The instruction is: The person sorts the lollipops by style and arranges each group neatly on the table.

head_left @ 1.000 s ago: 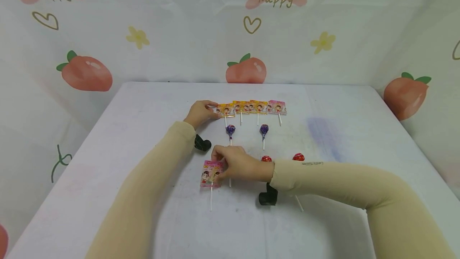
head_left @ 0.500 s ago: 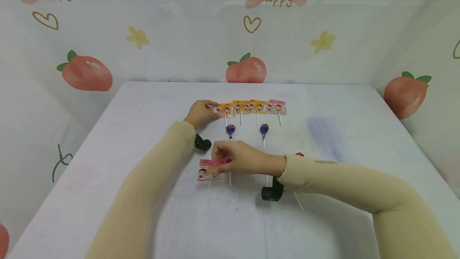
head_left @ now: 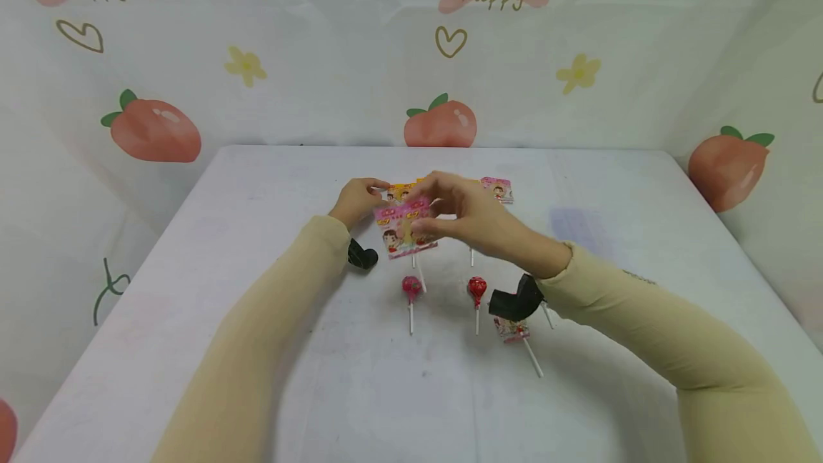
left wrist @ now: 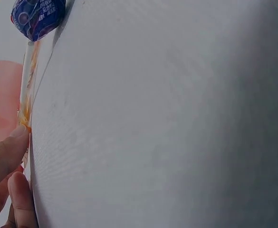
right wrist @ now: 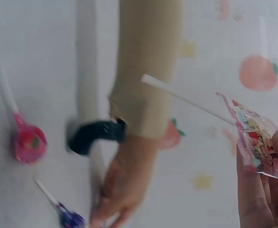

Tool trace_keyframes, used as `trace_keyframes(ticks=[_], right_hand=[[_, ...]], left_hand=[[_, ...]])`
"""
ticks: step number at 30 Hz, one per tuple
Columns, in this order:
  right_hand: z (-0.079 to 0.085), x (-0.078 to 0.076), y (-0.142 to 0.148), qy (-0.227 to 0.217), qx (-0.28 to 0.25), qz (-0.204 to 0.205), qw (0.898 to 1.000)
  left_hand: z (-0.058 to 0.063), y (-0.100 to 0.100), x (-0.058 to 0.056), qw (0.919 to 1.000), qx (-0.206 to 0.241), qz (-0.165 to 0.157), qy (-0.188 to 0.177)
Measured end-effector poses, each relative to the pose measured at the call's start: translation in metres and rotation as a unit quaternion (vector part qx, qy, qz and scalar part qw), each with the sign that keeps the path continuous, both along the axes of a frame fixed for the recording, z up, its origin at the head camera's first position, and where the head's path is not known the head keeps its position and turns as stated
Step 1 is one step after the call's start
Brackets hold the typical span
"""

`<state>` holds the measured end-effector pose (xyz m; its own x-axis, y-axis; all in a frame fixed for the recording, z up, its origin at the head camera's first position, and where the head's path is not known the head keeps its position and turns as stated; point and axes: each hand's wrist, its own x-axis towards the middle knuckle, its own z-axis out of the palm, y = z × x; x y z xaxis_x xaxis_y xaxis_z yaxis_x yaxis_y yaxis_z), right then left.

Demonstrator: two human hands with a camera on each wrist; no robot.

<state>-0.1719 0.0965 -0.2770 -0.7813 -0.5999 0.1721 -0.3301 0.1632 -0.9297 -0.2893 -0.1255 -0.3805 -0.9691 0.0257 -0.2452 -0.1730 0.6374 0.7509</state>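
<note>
pink lollipop packet (head_left: 400,232) first: where is it?

in the air above the worktop (head_left: 386,391), clamped between the thumb and fingers of the right hand (head_left: 479,216). its white stick (right wrist: 188,99) slants downward, and the printed front shows in the head view.

and the left hand (head_left: 356,202)?

at the left end of the far row, with thumb and fingertips together on the edge of a yellow lollipop packet (head_left: 400,192).

what else makes up that row?

a second pink packet (head_left: 498,190) at its right end. the right hand covers most of what is between.

any round ones?

the left wrist view has a round purple lollipop (left wrist: 38,18) near the left hand. closer to the person, a round pink lollipop (head_left: 411,286) and a round red lollipop (head_left: 477,287) lie apart, their sticks pointing toward the person.

and to the right of the red one?

a patterned packet (head_left: 512,331), partly hidden by the black wrist piece (head_left: 516,299), its stick angled down and outward.

the background?

a white cloth (head_left: 321,77) printed with peaches, and cream sleeves (head_left: 643,324) on both arms.
</note>
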Motion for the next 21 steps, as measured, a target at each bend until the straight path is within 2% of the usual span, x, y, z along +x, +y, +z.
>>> trace_keyframes(ticks=[6,9,13,21], right_hand=[[0.012,-0.025,0.03,0.003,-0.075,-0.071,0.995],[0.013,-0.038,0.047,0.023,-0.077,-0.118,0.99],[0.009,-0.056,0.068,0.027,-0.096,-0.172,0.98],[-0.01,-0.083,0.108,-0.037,-0.171,-0.233,0.957]], left_hand=[[-0.002,0.001,-0.004,0.9999,-0.008,0.01,-0.009],[-0.003,0.001,-0.005,0.9998,-0.006,0.011,-0.018],[-0.003,0.001,-0.005,0.9998,-0.009,0.01,-0.018],[0.001,0.002,-0.001,0.9998,-0.01,0.01,-0.013]])
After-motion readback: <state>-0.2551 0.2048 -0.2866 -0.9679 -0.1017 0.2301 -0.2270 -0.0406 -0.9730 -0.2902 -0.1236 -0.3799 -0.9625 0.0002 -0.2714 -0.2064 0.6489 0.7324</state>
